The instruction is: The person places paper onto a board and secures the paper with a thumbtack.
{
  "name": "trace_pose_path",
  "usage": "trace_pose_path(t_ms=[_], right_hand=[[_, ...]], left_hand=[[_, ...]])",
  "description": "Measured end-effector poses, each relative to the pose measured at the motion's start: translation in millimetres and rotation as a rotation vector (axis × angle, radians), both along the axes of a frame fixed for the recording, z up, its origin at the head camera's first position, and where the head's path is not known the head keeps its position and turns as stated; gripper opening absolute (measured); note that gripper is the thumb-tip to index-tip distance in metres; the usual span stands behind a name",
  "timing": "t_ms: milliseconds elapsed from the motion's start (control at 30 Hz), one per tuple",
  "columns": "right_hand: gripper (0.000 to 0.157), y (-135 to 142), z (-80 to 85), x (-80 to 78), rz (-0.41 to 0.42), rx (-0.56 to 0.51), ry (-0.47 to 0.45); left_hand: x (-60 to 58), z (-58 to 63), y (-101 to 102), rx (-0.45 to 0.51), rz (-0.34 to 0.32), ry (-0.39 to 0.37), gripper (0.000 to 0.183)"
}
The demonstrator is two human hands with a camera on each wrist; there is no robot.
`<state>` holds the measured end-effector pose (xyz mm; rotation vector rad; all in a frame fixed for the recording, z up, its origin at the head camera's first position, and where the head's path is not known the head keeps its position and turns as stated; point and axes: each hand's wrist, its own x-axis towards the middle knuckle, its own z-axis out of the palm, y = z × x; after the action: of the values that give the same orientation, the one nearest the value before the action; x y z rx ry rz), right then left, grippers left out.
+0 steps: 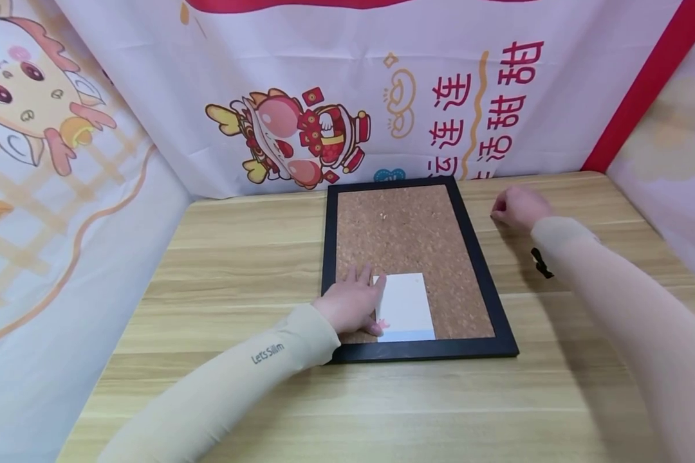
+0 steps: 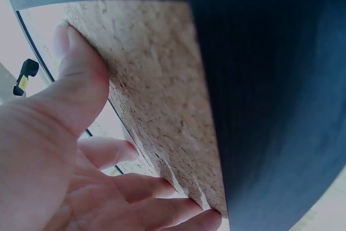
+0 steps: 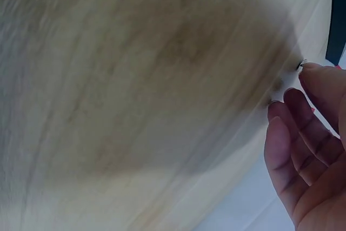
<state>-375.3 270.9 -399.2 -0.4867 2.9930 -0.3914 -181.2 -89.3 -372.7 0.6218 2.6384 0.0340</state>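
A cork board [image 1: 414, 225] in a black frame [image 1: 423, 349] lies on the wooden table. On its near part is a white sheet of paper [image 1: 407, 305] with a pale blue bottom band and a small pink print. My left hand [image 1: 350, 302] rests at the sheet's left edge, fingers spread on the cork and thumb by the lower corner. To the right of the board, my right hand [image 1: 521, 207] is low over the table with its fingers curled. A tiny dark, shiny thing [image 3: 301, 65] shows at its thumb tip, pinched there; its kind is too small to tell.
Small shiny specks [image 1: 383, 217] show on the upper cork. A small black object [image 1: 541, 263] is beside the right sleeve. Printed white cloth [image 1: 324, 64] stands along the table's back, with more cloth at both sides. Bare wooden table [image 1: 237, 257] surrounds the frame.
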Motion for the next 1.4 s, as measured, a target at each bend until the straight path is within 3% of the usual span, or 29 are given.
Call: trace_pose_path(t_ms=[400,600,833,933,1133,1233,1400], right_hand=[[0.012,3,0.9,8.5,-0.009,-0.011,0.011],[0.007,-10,26.5,25.8,0.017,-0.111,0.058],[0.011,-23,55.3,51.3,0.114,-0.168,0.208],[0.009,-31,63.2,66.1,0.140,-0.208,0.233],[0.004,-55,68.2,98.3,0.121,-0.360,0.154],[0.004,-67,62.5,112.0,0.109,-0.442,0.115],[0.013,-82,48.7,132.5,0.134,-0.549,-0.028]], left_hand=[[3.0,1.8,1,0.004,-0.001,-0.004,0.101],[3.6,1.7,-1,0.006,0.002,-0.013,0.101],[2.9,2.6,-1,0.010,0.015,-0.031,0.099],[2.8,2.8,-1,0.018,0.020,-0.038,0.099],[2.8,1.5,-2,0.023,0.026,-0.044,0.100],[2.8,0.9,-2,0.024,0.025,-0.040,0.100],[3.1,1.4,-2,0.019,0.017,-0.036,0.099]])
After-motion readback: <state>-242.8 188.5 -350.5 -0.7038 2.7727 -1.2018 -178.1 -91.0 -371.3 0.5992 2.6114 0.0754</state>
